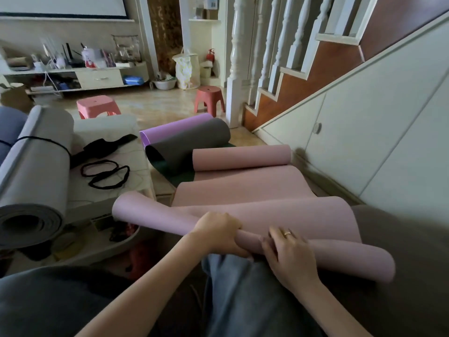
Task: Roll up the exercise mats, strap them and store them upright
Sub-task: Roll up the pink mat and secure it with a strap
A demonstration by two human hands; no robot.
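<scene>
A pink exercise mat (243,188) stretches away from me along the floor, its far end curled up. Its near end is rolled into a loose tube (155,217) lying across my lap. My left hand (216,232) grips the tube near its middle, fingers curled over the top. My right hand (284,249), wearing a ring, lies on the tube just to the right with fingers curved onto it. A grey mat (36,171), rolled and tied with a black cord, lies on the low table at left. Black straps (107,173) lie loose on that table.
A purple and dark grey mat (187,139) lies partly curled beyond the pink one. The low table (136,176) is on my left, the stair cabinet wall (364,142) on my right. Two red stools (209,98) stand farther off on the tiled floor.
</scene>
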